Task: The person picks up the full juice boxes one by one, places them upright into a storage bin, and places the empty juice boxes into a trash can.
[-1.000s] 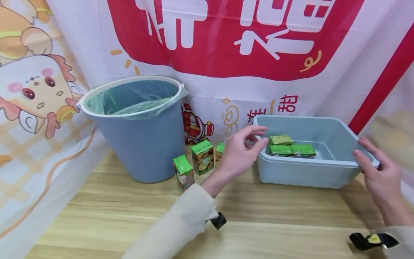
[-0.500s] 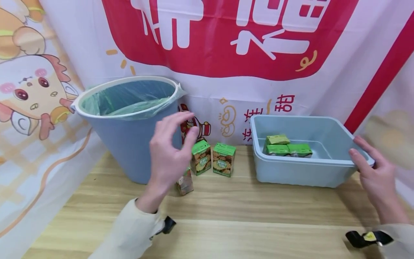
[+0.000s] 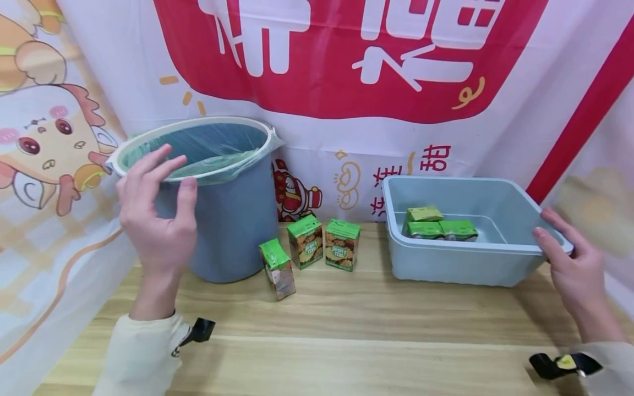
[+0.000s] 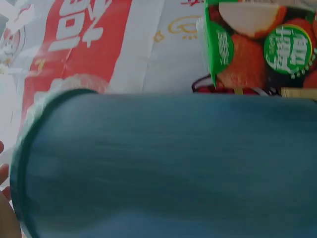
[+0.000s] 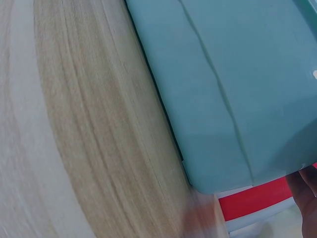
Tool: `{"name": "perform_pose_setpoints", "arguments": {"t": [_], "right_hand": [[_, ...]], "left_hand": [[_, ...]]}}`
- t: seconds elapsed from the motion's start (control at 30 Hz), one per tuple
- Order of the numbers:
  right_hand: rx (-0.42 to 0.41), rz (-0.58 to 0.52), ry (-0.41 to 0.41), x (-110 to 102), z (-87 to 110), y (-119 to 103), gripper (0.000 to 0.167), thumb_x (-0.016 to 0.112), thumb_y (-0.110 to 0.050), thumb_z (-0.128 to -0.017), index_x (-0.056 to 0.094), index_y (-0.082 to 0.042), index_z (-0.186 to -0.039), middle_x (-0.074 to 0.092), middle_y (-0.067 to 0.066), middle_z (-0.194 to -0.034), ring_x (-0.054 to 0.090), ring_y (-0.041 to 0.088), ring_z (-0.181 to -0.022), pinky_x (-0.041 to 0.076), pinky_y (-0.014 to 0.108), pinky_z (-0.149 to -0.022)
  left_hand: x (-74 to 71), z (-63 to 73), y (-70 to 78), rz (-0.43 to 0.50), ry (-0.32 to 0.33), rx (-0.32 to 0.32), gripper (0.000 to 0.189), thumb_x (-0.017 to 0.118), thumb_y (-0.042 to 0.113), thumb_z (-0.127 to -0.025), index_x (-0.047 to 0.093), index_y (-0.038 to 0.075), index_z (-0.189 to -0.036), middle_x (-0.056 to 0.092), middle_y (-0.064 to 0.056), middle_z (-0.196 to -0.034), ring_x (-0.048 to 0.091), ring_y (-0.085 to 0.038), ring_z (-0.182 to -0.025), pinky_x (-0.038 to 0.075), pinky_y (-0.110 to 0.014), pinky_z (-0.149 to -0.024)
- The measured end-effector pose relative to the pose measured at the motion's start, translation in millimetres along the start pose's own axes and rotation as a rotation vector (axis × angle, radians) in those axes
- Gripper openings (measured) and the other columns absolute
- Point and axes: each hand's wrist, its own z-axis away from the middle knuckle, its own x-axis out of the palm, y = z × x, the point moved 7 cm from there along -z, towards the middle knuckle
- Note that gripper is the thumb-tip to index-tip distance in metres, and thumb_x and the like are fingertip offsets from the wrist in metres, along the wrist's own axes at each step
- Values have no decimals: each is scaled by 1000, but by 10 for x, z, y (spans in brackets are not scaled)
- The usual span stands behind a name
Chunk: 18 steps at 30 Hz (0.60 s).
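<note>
My left hand [image 3: 158,220] is at the near left rim of the blue trash bin [image 3: 230,231], its fingers spread and loosely bent over the rim, with nothing between them. In the left wrist view the bin's wall [image 4: 173,163] fills the middle, and fingertips show at the left edge. At the right end of the light blue plastic basin [image 3: 455,265], my right hand [image 3: 579,267] grips the rim. The basin's side [image 5: 213,99] spans the right wrist view. Three green-topped small cartons [image 3: 458,230] lie inside the basin, at its left.
Three similar cartons stand between bin and basin: one tilted against the bin [image 3: 278,269], a brown-fronted carton [image 3: 306,242] and another carton [image 3: 343,245]. A clear liner bag [image 3: 218,165] drapes over the bin's rim. Behind hangs a printed cloth [image 3: 322,129]; below lies the wooden tabletop [image 3: 346,319].
My left hand has moved left from the basin's left rim, past the standing cartons, to the trash bin. The right hand stays on the basin; the view has shifted slightly.
</note>
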Motion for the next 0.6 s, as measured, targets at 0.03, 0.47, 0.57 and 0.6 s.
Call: {"name": "perform_pose_setpoints", "arguments": {"t": [0.03, 0.47, 0.57, 0.6], "right_hand": [[0, -5, 2, -6, 2, 2, 54, 65, -24, -106, 51, -22, -158, 44, -22, -165, 37, -5, -153, 41, -1, -98], [-23, 191, 90, 6, 89, -416, 55, 65, -38, -104, 51, -35, -157, 41, -27, -165, 30, -4, -157, 18, 17, -129], [-127, 173, 119, 124, 194, -787, 53, 66, -32, -104, 54, -33, -156, 45, -22, -164, 33, 1, -158, 14, 28, -135], [-172, 144, 117, 179, 238, -908, 53, 67, -27, -103, 56, -30, -155, 49, -19, -163, 37, 3, -157, 17, 26, -134]], "left_hand": [[-18, -5, -30, -4, 1, -5, 33, 69, 18, -93, 78, -4, -116, 74, -20, -134, 62, -35, -135, 33, -35, -122], [-87, 86, -619, -95, -25, -2, 41, 70, 32, -95, 77, 8, -128, 66, -4, -150, 49, -21, -152, 30, -39, -131], [-103, 77, -644, -96, -25, -3, 41, 71, 33, -95, 77, 8, -128, 66, -3, -150, 49, -20, -152, 31, -38, -131], [-106, 74, -650, -94, -25, -3, 41, 72, 33, -95, 77, 8, -128, 66, -3, -149, 50, -20, -152, 31, -38, -131]]}}
